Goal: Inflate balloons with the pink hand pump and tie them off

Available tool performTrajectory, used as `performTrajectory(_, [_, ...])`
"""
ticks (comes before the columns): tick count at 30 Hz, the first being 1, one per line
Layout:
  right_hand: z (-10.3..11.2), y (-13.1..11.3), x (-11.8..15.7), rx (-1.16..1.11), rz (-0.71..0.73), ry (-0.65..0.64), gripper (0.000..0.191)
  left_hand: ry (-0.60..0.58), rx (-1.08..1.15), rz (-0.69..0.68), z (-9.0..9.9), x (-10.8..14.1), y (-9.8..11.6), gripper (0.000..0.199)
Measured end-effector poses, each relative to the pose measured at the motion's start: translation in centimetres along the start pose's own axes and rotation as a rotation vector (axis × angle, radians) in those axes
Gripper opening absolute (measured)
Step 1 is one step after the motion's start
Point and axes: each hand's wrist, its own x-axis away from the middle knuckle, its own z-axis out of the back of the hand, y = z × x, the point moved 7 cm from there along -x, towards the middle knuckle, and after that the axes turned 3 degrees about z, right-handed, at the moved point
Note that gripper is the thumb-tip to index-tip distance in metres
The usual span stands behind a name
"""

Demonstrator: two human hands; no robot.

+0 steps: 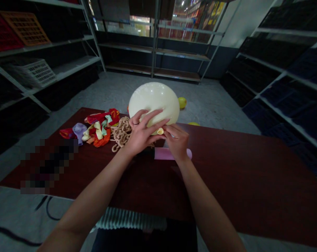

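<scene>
A large, inflated cream balloon [154, 99] is in front of me above the table, its open neck ring turned toward me. My left hand [144, 131] lies against its lower side, with fingers stretched over it and the neck held between fingers and thumb. Beside the neck, my right hand [178, 138] pinches with fingers together at the balloon's mouth; exactly what the fingertips grip is partly hidden. Underneath my hands lies a pink cylinder [164, 153] resembling a hand pump, partly covered by my right hand. A heap of tan cord or chain [122, 133] lies left of my left hand.
Several limp coloured balloons [102, 127] are piled on the left of the dark red table [239, 168]. Behind the table, a yellow balloon [182, 103] rests on the floor. Metal shelves [179, 54] with crates stand around the room. Cables [14, 235] run along the floor at left.
</scene>
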Motion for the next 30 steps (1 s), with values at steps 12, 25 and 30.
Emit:
performTrajectory(12, [-0.7, 3.4, -0.2, -0.492, -0.408, -0.021, 0.018, 0.093, 0.551, 0.22, 1.7, -1.2, -0.5, 0.041])
performTrajectory(25, [-1.4, 2.3, -0.2, -0.742, -0.56, -0.064, 0.029, -0.149, -0.125, 0.027, 0.0, -0.5, 0.5, 0.026])
performTrajectory(30, [-1.3, 2.8, 0.0, -0.733, -0.582, -0.066, 0.029, -0.127, -0.185, -0.124, -0.2, -0.2, 0.8, 0.02])
